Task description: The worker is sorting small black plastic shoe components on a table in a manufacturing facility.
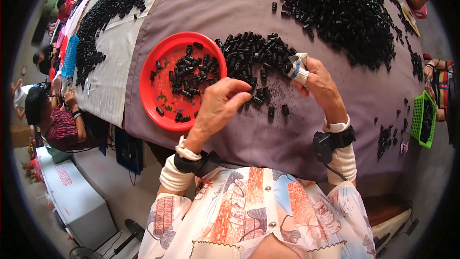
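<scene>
My left hand [219, 108] reaches over the right rim of a round red tray [149, 100], which holds several small black ribbed cylinders. Its thumb and forefinger curl toward each other around a black cylinder at the near edge of a loose heap [256, 55]; the grip is partly hidden. At the heap's right side, my right hand [318, 84] is closed, with a white wrapping [299, 69] with a blue stripe about its fingers. A small grey blade-like piece [293, 59] sticks out of that grip. A few loose cylinders [271, 111] lie on the cloth between my hands.
A large pile of black cylinders [340, 14] covers the far right of the mauve cloth [191, 0]. Another pile [105, 12] lies on the pale cloth to the left. A green basket [423, 117] stands at the right edge. Other people [57, 120] sit around the table.
</scene>
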Demonstrator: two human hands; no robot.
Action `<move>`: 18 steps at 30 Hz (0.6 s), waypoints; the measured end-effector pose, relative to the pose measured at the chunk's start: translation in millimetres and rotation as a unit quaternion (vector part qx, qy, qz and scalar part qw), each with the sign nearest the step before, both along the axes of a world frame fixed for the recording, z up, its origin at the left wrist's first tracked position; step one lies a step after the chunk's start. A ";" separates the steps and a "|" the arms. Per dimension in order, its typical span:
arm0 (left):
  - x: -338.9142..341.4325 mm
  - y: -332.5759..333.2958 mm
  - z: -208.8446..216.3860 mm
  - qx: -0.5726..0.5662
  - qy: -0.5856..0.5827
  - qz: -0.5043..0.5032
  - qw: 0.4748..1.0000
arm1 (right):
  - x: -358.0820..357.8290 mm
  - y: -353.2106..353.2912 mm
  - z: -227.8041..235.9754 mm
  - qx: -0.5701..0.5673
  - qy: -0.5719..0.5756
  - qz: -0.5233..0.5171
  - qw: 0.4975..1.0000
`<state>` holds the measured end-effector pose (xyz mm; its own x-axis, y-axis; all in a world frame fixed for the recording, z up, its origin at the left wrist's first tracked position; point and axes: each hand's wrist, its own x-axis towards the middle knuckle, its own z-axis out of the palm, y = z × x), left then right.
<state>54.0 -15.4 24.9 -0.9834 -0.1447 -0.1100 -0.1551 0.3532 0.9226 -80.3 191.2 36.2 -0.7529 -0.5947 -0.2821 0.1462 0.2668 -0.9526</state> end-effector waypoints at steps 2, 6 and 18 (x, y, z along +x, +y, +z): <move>-0.3 21.1 -3.4 -0.052 0.052 -0.055 0.996 | 1.8 -2.6 0.0 0.001 -0.003 0.002 1.000; -6.4 66.0 -15.7 -0.164 0.129 -0.146 0.967 | 0.6 -5.7 -1.4 0.014 0.010 0.010 1.000; -57.2 39.0 -10.3 -0.370 0.190 -0.017 0.909 | -9.3 8.3 -2.3 -0.032 -0.013 -0.046 0.998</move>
